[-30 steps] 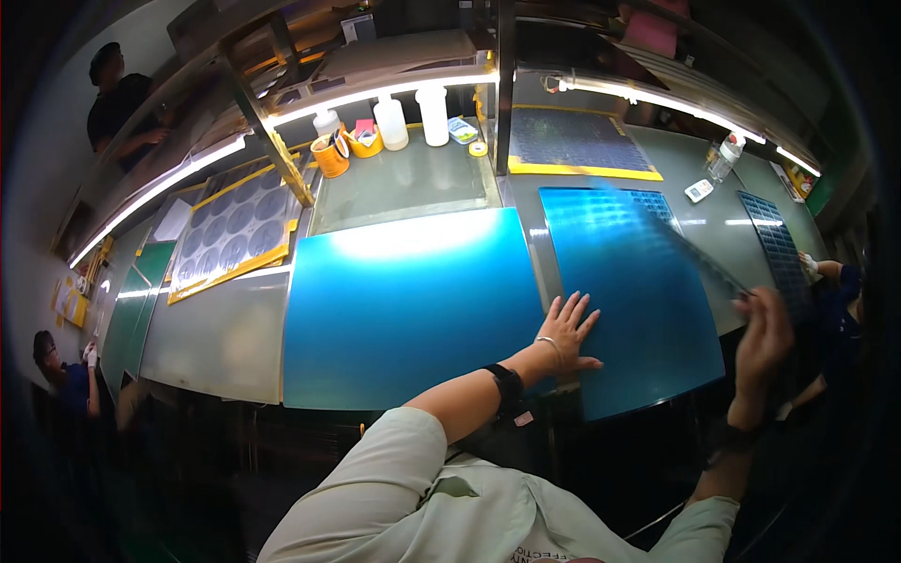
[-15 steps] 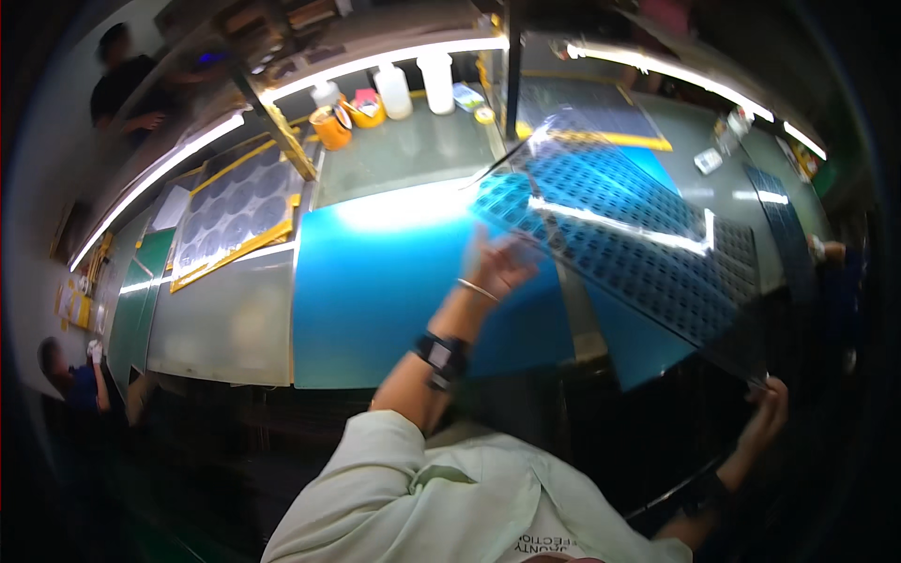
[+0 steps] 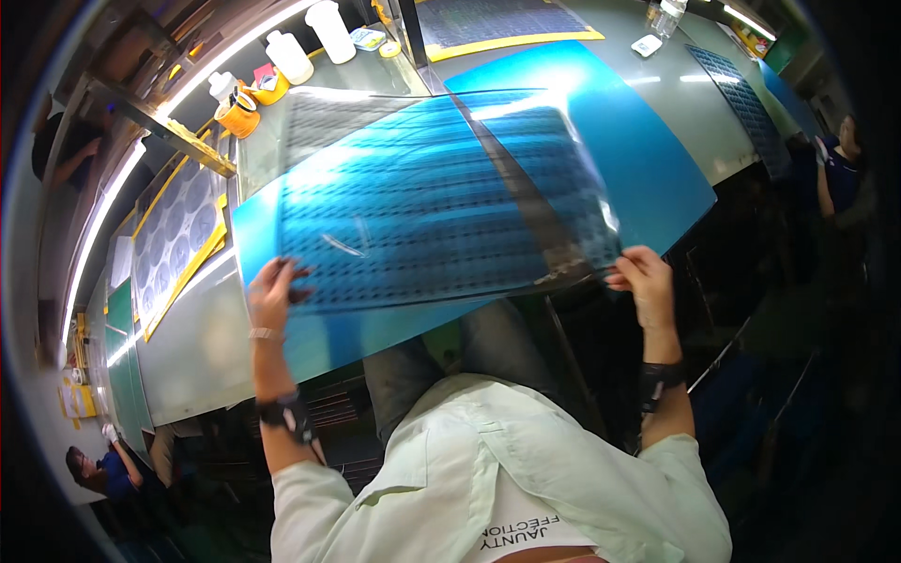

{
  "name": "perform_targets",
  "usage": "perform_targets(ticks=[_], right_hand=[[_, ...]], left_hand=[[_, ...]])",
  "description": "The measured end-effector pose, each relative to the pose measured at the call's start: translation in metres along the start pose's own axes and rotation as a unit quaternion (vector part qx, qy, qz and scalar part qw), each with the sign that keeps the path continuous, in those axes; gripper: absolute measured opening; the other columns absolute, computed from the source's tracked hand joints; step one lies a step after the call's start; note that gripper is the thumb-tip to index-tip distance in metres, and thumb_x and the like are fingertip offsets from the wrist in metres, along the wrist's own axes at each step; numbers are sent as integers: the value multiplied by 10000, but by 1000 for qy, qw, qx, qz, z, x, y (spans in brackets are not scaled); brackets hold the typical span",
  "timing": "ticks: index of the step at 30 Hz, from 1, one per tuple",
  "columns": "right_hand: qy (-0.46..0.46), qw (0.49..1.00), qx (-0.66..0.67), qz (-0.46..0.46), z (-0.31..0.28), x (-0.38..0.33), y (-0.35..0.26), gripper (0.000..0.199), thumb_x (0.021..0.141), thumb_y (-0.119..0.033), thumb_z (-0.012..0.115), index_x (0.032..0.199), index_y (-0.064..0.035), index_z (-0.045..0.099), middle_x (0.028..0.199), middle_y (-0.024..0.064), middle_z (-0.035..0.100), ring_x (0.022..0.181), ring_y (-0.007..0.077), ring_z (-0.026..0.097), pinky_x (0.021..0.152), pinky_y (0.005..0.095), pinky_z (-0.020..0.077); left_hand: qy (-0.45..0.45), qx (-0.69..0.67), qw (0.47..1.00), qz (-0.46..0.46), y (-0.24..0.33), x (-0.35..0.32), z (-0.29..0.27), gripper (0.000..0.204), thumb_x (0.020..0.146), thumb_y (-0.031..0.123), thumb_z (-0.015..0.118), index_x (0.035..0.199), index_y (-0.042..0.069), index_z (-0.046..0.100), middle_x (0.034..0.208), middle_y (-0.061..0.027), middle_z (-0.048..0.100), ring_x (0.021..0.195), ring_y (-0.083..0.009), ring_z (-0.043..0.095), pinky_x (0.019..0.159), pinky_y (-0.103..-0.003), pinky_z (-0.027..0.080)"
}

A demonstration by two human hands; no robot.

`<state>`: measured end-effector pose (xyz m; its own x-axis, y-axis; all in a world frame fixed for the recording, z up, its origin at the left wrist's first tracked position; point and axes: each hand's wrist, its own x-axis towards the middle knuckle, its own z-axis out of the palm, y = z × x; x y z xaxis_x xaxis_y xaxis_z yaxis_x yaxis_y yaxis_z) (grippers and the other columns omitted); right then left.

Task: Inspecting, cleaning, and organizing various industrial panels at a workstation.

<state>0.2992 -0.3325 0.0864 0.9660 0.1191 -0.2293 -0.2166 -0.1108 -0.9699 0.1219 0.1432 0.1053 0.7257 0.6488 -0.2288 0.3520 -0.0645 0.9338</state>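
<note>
I hold a large clear film sheet (image 3: 441,197) printed with rows of small dark marks, lifted above the bench in front of me. My left hand (image 3: 274,293) grips its near left corner and my right hand (image 3: 641,280) grips its near right corner. Under the sheet lie two shiny blue panels (image 3: 648,178) side by side on the grey bench (image 3: 188,347), seen partly through the film.
White bottles (image 3: 330,17) and an orange cup (image 3: 238,114) stand at the bench's far edge. A yellow-framed screen (image 3: 174,239) lies at left, another patterned sheet (image 3: 737,89) at far right. A person (image 3: 840,159) stands at right, others at left.
The film sheet was lifted from the right side of the bench and swung left in front of me. Both hands now hold its near corners; earlier the left hand rested flat on the blue panel.
</note>
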Motion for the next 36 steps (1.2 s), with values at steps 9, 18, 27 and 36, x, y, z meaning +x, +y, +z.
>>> perform_targets(ticks=[9, 18, 27, 36], right_hand=[[-35, 951, -246, -185, 87, 6, 41, 100, 822, -42, 592, 751, -20, 525, 610, -7, 496, 519, 57, 469, 472, 206, 392], [-32, 969, -214, -119, 85, -1, 38, 121, 789, -97, 627, 752, -15, 546, 642, 81, 566, 543, 168, 557, 531, 294, 437], [-29, 982, -163, -94, 90, -4, 38, 109, 820, -64, 604, 761, 1, 538, 635, 65, 576, 561, 127, 587, 506, 263, 489], [-58, 977, -186, -90, 100, 6, 46, 112, 840, -79, 581, 780, -7, 520, 657, 39, 516, 571, 117, 544, 526, 255, 461]], left_hand=[[205, 78, 975, -32, -96, -93, -85, 173, 942, 205, 464, 1021, 91, 566, 550, -1, 474, 370, -55, 402, 304, -192, 316], [232, 93, 968, -31, -109, -90, -83, 193, 941, 261, 469, 1003, 107, 568, 539, 22, 428, 348, -45, 344, 301, -194, 298], [208, 78, 974, -53, -94, -85, -81, 193, 937, 253, 482, 987, 84, 564, 541, -4, 465, 352, -58, 387, 301, -194, 319], [232, -104, 964, -82, -110, -117, -91, 230, 845, 49, 593, 1031, -67, 524, 762, -84, 579, 534, -110, 553, 473, -210, 441]])
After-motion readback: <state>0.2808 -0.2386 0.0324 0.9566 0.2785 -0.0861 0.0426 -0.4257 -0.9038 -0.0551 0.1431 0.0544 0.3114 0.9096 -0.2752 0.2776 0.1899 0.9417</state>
